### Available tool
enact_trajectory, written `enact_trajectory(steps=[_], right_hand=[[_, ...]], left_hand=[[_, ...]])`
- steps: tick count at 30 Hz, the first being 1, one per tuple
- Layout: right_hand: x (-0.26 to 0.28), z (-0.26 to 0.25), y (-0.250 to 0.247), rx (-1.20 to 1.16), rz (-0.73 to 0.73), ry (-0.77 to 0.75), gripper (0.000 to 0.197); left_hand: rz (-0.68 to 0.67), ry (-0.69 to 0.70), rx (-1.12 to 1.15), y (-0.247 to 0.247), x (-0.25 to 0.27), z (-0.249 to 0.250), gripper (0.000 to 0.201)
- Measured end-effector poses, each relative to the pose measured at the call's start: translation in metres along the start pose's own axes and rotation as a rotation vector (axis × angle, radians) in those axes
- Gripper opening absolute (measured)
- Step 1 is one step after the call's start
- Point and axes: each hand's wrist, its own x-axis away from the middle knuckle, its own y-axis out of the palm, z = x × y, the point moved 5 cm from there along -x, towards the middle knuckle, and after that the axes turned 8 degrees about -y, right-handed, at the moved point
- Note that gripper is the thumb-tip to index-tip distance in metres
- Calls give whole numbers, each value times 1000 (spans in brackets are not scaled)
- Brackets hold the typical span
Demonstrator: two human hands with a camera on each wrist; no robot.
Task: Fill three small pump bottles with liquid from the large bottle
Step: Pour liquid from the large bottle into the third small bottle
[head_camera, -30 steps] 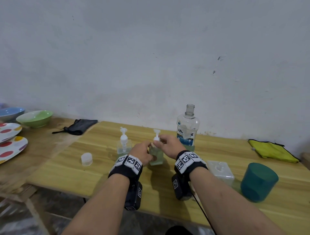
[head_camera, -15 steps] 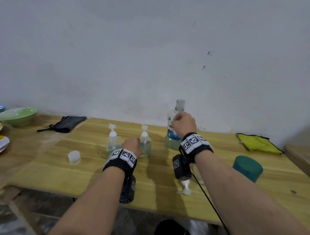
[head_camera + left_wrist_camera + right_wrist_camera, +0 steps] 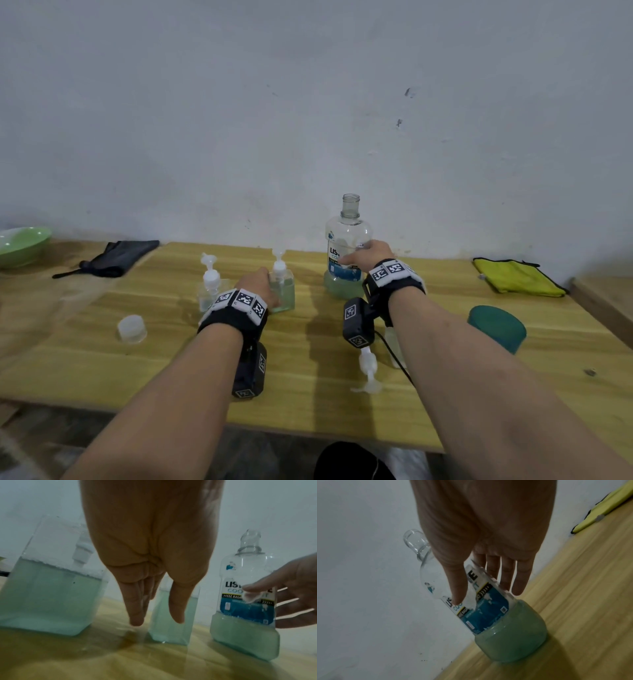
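The large bottle (image 3: 347, 240) stands uncapped at the back of the table, with green liquid low in it. My right hand (image 3: 359, 257) holds its body, thumb on the label (image 3: 481, 605) and fingers behind. My left hand (image 3: 265, 291) has straight fingers (image 3: 135, 608) pointing down beside the middle pump bottle (image 3: 284, 291), thumb across its front. Another pump bottle (image 3: 210, 286) stands to the left; both hold green liquid. A third small bottle (image 3: 397, 346) is mostly hidden behind my right forearm, its pump (image 3: 368, 375) lying loose on the table.
A clear cap (image 3: 132, 329) lies at the front left. A teal cup (image 3: 496, 327) stands to the right and a yellow cloth (image 3: 517, 277) lies behind it. A black cloth (image 3: 116, 262) and a green bowl (image 3: 22, 245) are at the far left.
My right hand left the middle bottle's pump, reached the large bottle and slid down to its label. My left hand stayed by the middle bottle and its fingers straightened.
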Motion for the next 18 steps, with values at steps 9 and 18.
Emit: enact_trajectory(steps=[9, 18], right_hand=[[9, -17, -37, -19, 111, -119, 31], [35, -39, -136, 90, 240, -259, 42]], left_hand=[[231, 5, 16, -26, 49, 29, 57], [-196, 471, 76, 35, 122, 134, 106]])
